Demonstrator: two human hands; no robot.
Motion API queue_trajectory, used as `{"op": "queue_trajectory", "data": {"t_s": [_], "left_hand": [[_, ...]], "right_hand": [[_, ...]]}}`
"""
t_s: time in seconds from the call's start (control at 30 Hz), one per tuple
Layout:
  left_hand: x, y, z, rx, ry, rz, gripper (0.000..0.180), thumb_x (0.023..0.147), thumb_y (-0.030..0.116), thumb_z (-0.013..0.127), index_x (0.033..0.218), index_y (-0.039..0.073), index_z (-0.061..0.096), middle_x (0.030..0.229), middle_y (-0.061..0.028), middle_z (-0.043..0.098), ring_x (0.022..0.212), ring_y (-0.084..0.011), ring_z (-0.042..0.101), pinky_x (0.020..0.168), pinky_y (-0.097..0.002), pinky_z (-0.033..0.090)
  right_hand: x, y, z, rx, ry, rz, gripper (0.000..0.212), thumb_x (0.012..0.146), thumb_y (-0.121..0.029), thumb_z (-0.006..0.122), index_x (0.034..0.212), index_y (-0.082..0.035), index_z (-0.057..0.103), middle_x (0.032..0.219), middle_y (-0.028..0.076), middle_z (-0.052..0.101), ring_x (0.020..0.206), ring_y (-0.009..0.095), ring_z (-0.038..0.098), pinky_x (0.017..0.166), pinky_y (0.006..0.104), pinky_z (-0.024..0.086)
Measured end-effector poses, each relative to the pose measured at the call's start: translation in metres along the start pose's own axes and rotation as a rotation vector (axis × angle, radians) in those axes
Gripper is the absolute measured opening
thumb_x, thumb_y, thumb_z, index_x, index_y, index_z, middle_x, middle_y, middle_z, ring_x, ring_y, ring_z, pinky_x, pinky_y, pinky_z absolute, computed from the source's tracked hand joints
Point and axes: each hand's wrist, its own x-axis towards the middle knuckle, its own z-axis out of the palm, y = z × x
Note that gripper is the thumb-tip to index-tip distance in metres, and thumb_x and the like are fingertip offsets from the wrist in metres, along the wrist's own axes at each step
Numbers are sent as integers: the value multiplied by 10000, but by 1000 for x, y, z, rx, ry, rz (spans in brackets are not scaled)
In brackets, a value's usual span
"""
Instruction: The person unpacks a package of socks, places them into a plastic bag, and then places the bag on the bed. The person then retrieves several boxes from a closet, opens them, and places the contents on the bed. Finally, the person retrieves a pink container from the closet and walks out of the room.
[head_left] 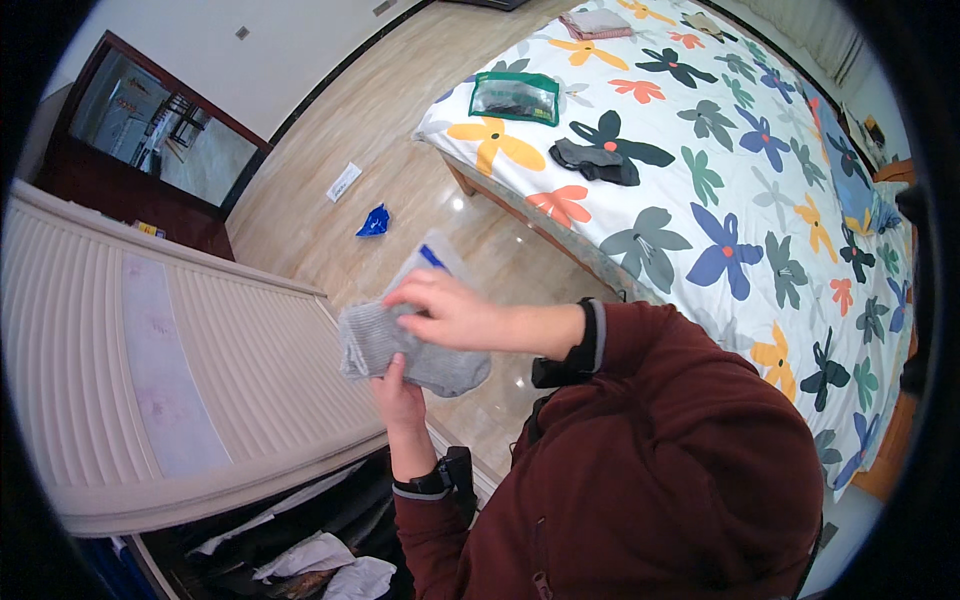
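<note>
A: Where are the grey socks (440, 372)?
B: In front of the person, above the floor (300, 240), between the wardrobe door (250, 370) and the bed (690, 130).
A: How is the left hand (400, 403) set?
B: Closed on their near edge, thumb on top, fingers hidden beneath. I'd say that carries the weight and keeps the cloth from sagging.
A: And the right hand (455, 308)?
B: Half curled over the ribbed part, thumb apart from the fingers; I can't tell whether it grips. Coming from above, it probably steadies the layers while the other supports them.
A: The dark socks (595, 162)?
B: On the bed near its edge, beside the green bag (514, 97), probably to keep them flat and within reach.
</note>
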Motion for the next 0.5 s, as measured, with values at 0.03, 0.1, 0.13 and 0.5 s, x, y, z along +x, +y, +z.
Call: {"op": "queue_trajectory", "data": {"t_s": [0.03, 0.1, 0.13, 0.5], "left_hand": [[8, -4, 7, 38, -19, -29, 507, 781, 5, 509, 1258, 18, 335, 1242, -91, 409, 1144, -217, 402, 970, -361, 312], [25, -9, 20, 102, -80, -61, 523, 760, -32, 507, 1254, 20, 342, 1240, -87, 410, 1141, -218, 403, 974, -359, 299], [35, -11, 27, 177, -43, -118, 562, 736, -49, 532, 1259, 26, 341, 1225, -75, 425, 1136, -205, 404, 966, -347, 301], [151, -31, 112, 484, -169, -105, 509, 692, 49, 665, 1165, 25, 479, 1086, -42, 537, 986, -141, 500, 853, -282, 394]], "right_hand": [[3, 6, -15, -61, 18, -14, 273, 752, -197, 571, 981, -48, 578, 996, 121, 518, 950, 274, 480, 837, 345, 387], [9, 19, -43, -186, 75, -75, 275, 744, -163, 587, 995, -54, 569, 971, 99, 520, 934, 260, 483, 816, 339, 393], [15, 27, -54, -89, -49, -2, 265, 737, -129, 592, 988, -49, 566, 951, 95, 517, 923, 243, 485, 802, 326, 400], [54, 95, -158, -22, 14, -192, 279, 610, 27, 606, 863, -88, 588, 876, 68, 491, 882, 249, 456, 786, 336, 372]]}}
